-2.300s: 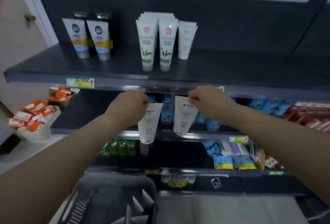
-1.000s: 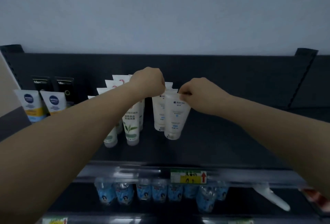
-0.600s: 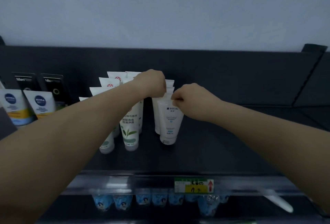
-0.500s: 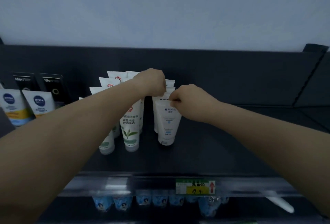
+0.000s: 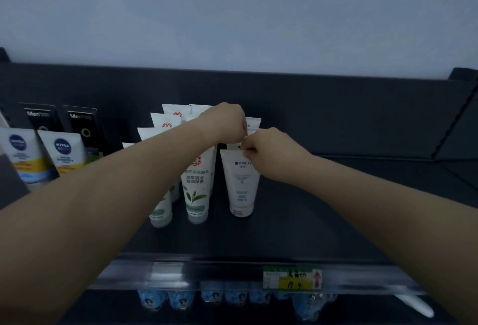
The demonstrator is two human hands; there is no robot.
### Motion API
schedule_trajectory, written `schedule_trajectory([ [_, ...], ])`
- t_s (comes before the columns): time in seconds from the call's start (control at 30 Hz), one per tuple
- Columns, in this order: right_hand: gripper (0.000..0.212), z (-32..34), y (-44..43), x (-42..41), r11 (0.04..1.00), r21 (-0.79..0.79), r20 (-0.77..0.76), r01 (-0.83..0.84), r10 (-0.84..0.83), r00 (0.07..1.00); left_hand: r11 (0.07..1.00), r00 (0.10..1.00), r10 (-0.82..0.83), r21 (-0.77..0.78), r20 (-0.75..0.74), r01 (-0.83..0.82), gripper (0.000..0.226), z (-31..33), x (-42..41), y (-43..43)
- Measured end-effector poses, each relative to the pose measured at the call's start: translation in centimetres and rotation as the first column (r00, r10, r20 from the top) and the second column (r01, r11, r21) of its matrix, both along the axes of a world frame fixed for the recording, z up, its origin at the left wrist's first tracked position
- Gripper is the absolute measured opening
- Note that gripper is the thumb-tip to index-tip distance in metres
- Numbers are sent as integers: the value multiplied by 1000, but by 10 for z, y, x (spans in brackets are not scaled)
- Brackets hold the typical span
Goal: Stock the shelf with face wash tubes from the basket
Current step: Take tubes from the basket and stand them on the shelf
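A white face wash tube [image 5: 241,182] stands cap down on the dark top shelf [image 5: 323,223]. My right hand [image 5: 271,150] pinches its flat top edge. My left hand [image 5: 227,122] is a closed fist just behind and to the left, gripping a second white tube that the front tube and my hands almost wholly hide. Tops of more white tubes of the same kind [image 5: 254,121] show behind my hands. The basket is out of view.
Several white tubes with green leaves [image 5: 198,185] stand directly left of the held tube. Further left are Nivea tubes [image 5: 64,154] and black Men tubes [image 5: 82,122]. Bare shelf stretches to the right. A price tag [image 5: 292,276] sits on the shelf's front rail, blue packets [image 5: 181,298] below.
Both hands lifted a white tube each from in front of the lower shelves up to the top shelf. The right-hand tube came down until its cap rests on the shelf.
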State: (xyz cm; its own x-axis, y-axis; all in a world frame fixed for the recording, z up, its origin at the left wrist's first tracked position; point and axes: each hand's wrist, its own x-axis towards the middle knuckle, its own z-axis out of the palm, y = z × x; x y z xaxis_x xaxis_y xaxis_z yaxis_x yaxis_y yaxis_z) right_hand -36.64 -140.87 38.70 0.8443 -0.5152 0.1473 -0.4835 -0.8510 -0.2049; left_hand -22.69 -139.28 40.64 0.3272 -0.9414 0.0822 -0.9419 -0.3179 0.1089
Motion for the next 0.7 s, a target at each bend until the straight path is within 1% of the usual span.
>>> schedule_trajectory([
  [0.2, 26, -4, 0, 0, 1000, 15, 51, -5, 5, 999, 1000, 1000, -5, -11, -21, 5, 23, -1, -1, 1],
  [0.4, 22, -5, 2, -1, 1000, 7, 49, -8, 7, 999, 1000, 1000, -3, -6, -27, 3, 23, -2, -2, 4],
  [0.5, 25, -5, 1, -3, 1000, -10, 54, -16, 17, 998, 1000, 999, -17, -9, -42, 16, 22, 0, -3, 6],
  [0.7, 28, -3, 3, -8, 1000, 14, 60, -21, 21, 998, 998, 996, -59, -5, -60, 59, 23, 2, -6, 9],
])
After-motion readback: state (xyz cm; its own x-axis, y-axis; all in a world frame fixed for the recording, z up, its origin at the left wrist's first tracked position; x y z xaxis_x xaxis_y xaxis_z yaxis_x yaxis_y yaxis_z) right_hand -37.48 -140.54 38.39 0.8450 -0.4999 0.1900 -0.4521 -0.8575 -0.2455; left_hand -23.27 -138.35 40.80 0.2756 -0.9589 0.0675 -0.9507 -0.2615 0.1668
